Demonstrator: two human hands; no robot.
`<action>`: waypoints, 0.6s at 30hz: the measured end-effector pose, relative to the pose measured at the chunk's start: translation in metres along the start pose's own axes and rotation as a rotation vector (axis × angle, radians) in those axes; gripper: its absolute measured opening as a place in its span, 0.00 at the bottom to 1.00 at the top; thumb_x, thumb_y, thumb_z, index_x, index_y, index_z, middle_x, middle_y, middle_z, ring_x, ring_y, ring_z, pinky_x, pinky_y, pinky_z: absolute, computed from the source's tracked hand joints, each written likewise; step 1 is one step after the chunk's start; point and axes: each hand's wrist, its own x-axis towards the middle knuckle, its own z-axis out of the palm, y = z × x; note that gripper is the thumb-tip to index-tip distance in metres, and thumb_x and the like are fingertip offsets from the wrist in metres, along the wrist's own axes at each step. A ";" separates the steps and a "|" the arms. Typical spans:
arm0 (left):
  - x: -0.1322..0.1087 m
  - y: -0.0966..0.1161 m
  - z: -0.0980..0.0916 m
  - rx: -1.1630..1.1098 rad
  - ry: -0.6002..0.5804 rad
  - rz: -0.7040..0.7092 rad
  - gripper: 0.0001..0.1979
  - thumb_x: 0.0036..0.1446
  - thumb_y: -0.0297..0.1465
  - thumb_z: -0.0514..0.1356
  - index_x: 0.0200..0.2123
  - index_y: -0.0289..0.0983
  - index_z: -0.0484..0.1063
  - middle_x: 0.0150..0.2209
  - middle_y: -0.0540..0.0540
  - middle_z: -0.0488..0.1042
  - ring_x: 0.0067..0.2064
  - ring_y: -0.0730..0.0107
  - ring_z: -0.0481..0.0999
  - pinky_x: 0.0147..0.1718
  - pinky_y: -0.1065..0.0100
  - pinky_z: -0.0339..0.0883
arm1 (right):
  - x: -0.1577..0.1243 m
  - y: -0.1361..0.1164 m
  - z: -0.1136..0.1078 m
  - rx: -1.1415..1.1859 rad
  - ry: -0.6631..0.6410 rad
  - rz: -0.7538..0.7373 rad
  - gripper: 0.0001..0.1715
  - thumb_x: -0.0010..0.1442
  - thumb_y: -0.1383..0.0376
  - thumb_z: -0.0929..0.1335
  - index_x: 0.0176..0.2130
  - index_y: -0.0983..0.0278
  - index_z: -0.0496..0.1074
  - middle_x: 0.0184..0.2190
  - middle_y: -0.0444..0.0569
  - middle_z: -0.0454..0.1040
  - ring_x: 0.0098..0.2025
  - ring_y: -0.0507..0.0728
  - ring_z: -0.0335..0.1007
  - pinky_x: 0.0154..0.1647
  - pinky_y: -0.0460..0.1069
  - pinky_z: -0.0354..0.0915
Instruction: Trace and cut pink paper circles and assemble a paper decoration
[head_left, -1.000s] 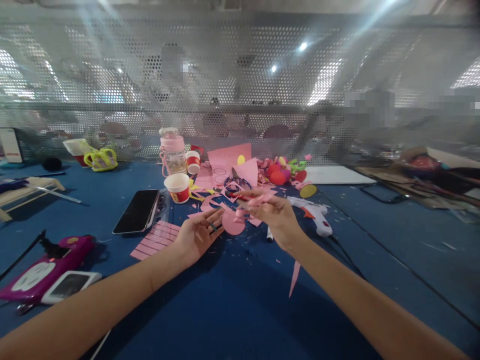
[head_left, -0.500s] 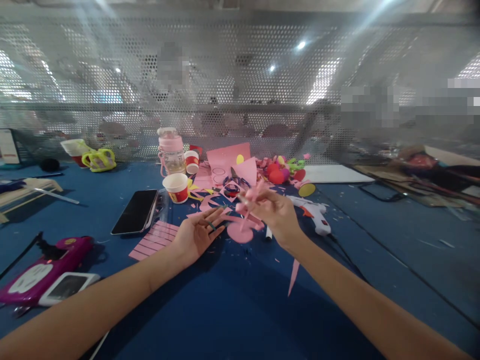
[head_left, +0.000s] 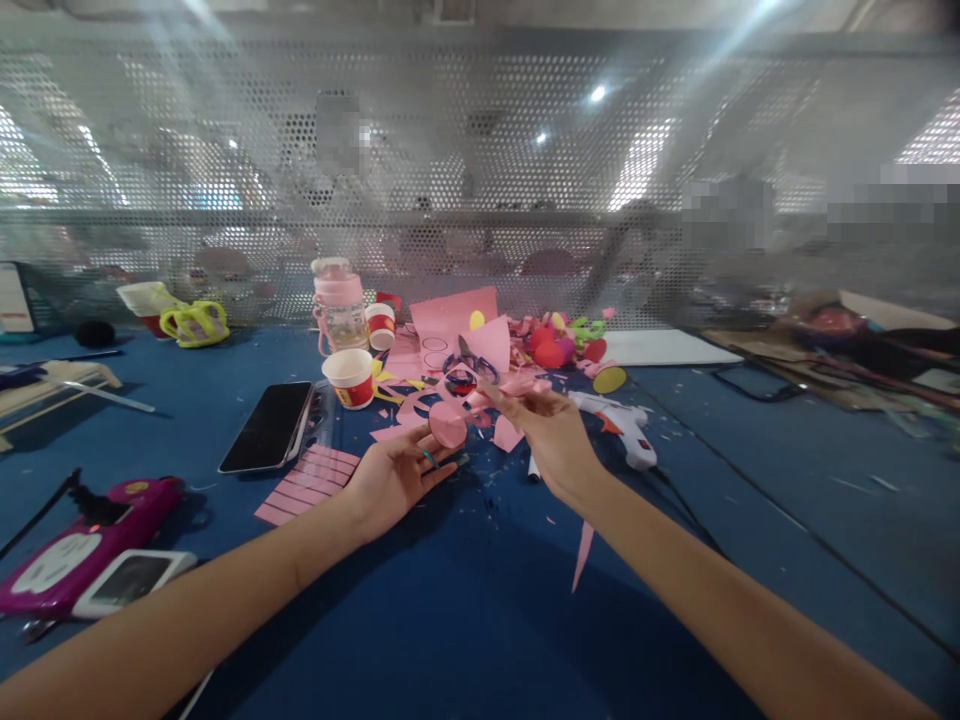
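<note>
My left hand [head_left: 397, 475], palm up with a dark green ring on one finger, has its thumb and index finger at the edge of a flat pink paper disc [head_left: 448, 424]. Its other fingers stretch out below. My right hand [head_left: 555, 437] pinches a pink paper piece [head_left: 525, 384] with thin strips, just right of the disc. Whether disc and strips are joined is unclear. Behind them, dark-handled scissors [head_left: 469, 368] lie among pink cut paper. A white glue gun [head_left: 621, 425] with an orange trigger lies right of my right hand.
Paper cups [head_left: 350, 378], a pink-lidded bottle [head_left: 339, 305] and a phone [head_left: 268, 427] stand or lie to the left. Lined pink paper [head_left: 307, 485] is beside my left forearm. A purple device [head_left: 97, 545] sits far left. Red and green pieces [head_left: 551, 348] pile up behind my right hand.
The pink disc has moved up and left, from hanging below my right hand to my left fingertips. My left fingers have closed toward it. My right hand has turned its piece more level.
</note>
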 end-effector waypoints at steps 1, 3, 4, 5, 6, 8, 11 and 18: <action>-0.001 0.000 0.001 0.006 -0.017 -0.007 0.24 0.40 0.16 0.50 0.44 0.31 0.67 0.42 0.40 0.74 0.47 0.62 0.71 0.49 0.60 0.60 | 0.000 -0.001 0.000 -0.003 -0.004 0.014 0.09 0.38 0.60 0.75 0.21 0.61 0.73 0.16 0.38 0.64 0.19 0.47 0.57 0.22 0.46 0.58; -0.001 0.000 0.001 0.003 -0.012 -0.003 0.28 0.39 0.16 0.49 0.47 0.32 0.65 0.44 0.40 0.73 0.49 0.62 0.70 0.50 0.61 0.60 | -0.001 -0.002 0.000 0.005 -0.026 0.062 0.10 0.40 0.60 0.74 0.22 0.62 0.73 0.12 0.37 0.59 0.15 0.45 0.51 0.15 0.45 0.52; 0.000 0.000 0.001 -0.005 0.001 0.005 0.28 0.39 0.16 0.49 0.48 0.32 0.65 0.44 0.40 0.73 0.49 0.62 0.70 0.50 0.61 0.60 | -0.002 -0.003 -0.001 0.014 -0.037 0.076 0.10 0.40 0.59 0.74 0.23 0.62 0.73 0.11 0.36 0.58 0.13 0.45 0.49 0.13 0.44 0.49; 0.000 0.000 0.000 -0.016 0.017 0.014 0.28 0.39 0.16 0.49 0.48 0.32 0.64 0.44 0.40 0.73 0.49 0.62 0.70 0.49 0.61 0.61 | -0.002 -0.004 -0.001 0.027 -0.049 0.085 0.10 0.41 0.59 0.74 0.24 0.62 0.73 0.10 0.36 0.58 0.12 0.45 0.49 0.12 0.44 0.48; 0.001 0.001 -0.001 -0.029 0.033 0.021 0.28 0.40 0.16 0.49 0.48 0.31 0.64 0.45 0.40 0.72 0.48 0.63 0.70 0.49 0.62 0.61 | -0.002 -0.004 -0.001 0.046 -0.065 0.092 0.10 0.41 0.59 0.74 0.25 0.62 0.72 0.10 0.35 0.58 0.12 0.45 0.49 0.12 0.44 0.49; 0.003 0.001 -0.003 -0.049 0.056 0.028 0.27 0.40 0.17 0.49 0.48 0.31 0.64 0.46 0.39 0.71 0.48 0.63 0.71 0.48 0.62 0.62 | -0.002 -0.004 -0.002 0.081 -0.076 0.105 0.11 0.41 0.60 0.73 0.27 0.61 0.72 0.12 0.37 0.63 0.12 0.47 0.55 0.13 0.44 0.53; 0.004 0.003 -0.004 -0.045 0.074 0.027 0.28 0.40 0.17 0.50 0.49 0.32 0.64 0.51 0.40 0.68 0.51 0.61 0.69 0.48 0.63 0.63 | -0.001 -0.003 -0.003 0.075 -0.095 0.132 0.11 0.44 0.59 0.72 0.30 0.61 0.73 0.22 0.43 0.74 0.20 0.51 0.67 0.20 0.46 0.63; 0.001 0.004 -0.002 -0.019 0.093 0.027 0.26 0.41 0.17 0.50 0.47 0.31 0.65 0.55 0.41 0.63 0.55 0.60 0.63 0.50 0.61 0.62 | 0.001 0.001 -0.003 0.016 -0.301 -0.003 0.20 0.44 0.71 0.69 0.40 0.58 0.73 0.43 0.46 0.73 0.40 0.53 0.69 0.41 0.49 0.65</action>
